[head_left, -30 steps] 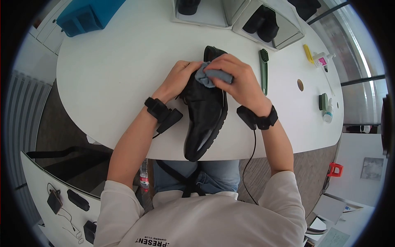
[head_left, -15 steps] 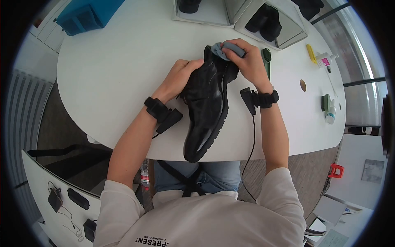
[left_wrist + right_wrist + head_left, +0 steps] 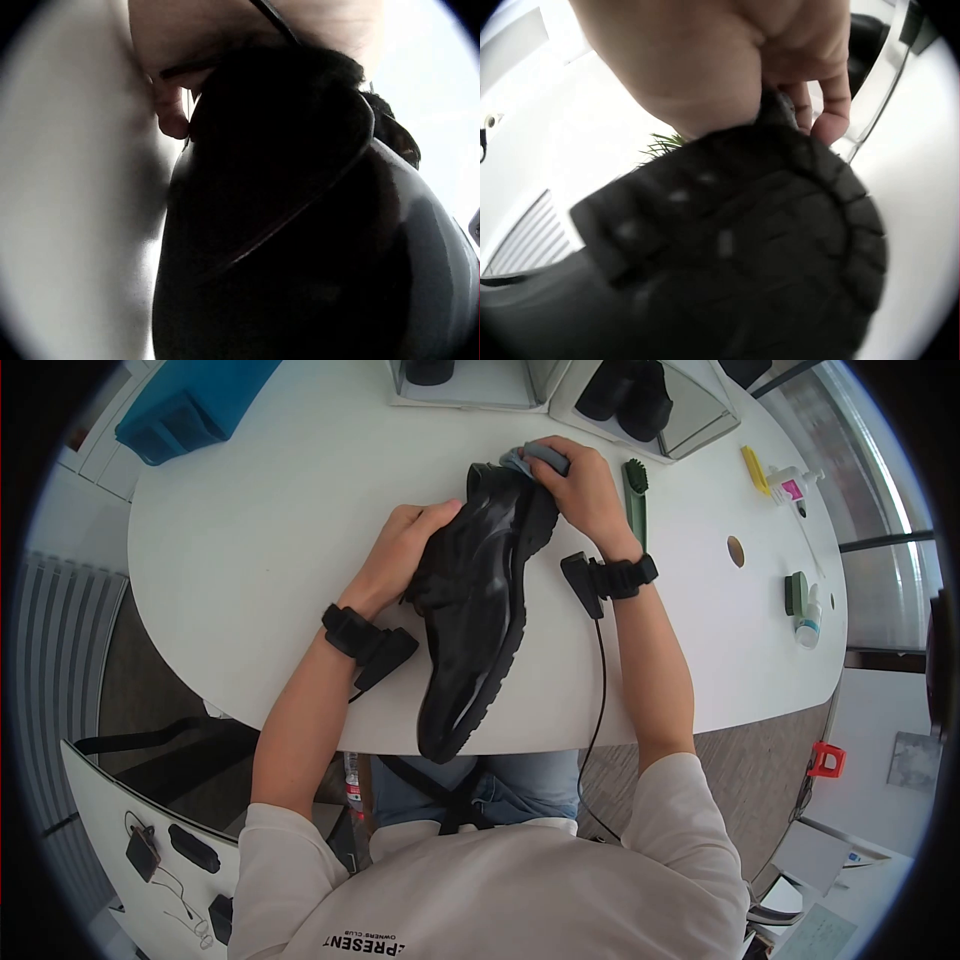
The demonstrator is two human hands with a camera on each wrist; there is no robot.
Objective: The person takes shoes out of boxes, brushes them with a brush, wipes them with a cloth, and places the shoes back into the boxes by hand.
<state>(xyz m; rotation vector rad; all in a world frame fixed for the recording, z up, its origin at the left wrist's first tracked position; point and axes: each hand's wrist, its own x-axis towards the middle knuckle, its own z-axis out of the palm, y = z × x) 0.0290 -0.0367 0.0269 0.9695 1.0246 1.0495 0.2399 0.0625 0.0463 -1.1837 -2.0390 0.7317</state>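
Observation:
A glossy black leather shoe (image 3: pixel 472 610) lies tilted at the table's front, toe toward the person, its treaded sole facing right. My left hand (image 3: pixel 398 552) grips it along the laced side near the opening, thumb on the upper. In the left wrist view the dark shoe (image 3: pixel 300 217) hides most of that hand's fingers. At the heel, my right hand (image 3: pixel 588 488) holds a bunched grey-blue cloth (image 3: pixel 538 458) against the back of the shoe. The right wrist view has the heel's sole (image 3: pixel 742 217) in front, covering most of the cloth (image 3: pixel 778 111).
Two white boxes at the back hold black shoes (image 3: pixel 625 400). A green-handled brush (image 3: pixel 636 505) lies right of my right hand. Farther right are a yellow item (image 3: pixel 755 468), bottles (image 3: pixel 808 615) and a green block-shaped brush (image 3: pixel 795 595). A blue bag (image 3: pixel 195 410) stands back left.
My right hand has moved the cloth from the shoe's upper near the laces back round to the heel. The left hand keeps its hold; the whole scene has shifted slightly left in view.

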